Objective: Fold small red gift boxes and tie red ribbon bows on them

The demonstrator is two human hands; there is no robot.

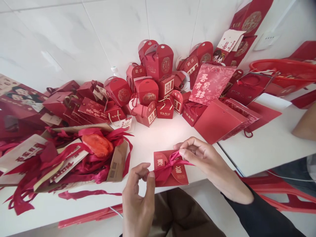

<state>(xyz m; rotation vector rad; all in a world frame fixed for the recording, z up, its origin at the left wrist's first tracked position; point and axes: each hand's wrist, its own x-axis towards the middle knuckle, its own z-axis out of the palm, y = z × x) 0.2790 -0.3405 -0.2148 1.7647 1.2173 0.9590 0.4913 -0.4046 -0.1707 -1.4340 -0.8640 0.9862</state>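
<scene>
A flat red gift box [181,180] with gold characters lies near the front edge of the white table. Across its middle runs a magenta ribbon [170,164], knotted or bowed at the centre. With thumb and index finger, my right hand [206,161] pinches the ribbon's upper right part. On the other side, my left hand [142,194] has its thumb and fingertip closed on the ribbon's left end, beside the box's left edge.
An open cardboard box [117,161] of magenta ribbons stands at left. Assembled red gift boxes [148,89] are piled along the wall. Red paper bags [219,121] lean at right, before a red plastic basin [278,67]. Another person's arm [306,123] shows at the right edge.
</scene>
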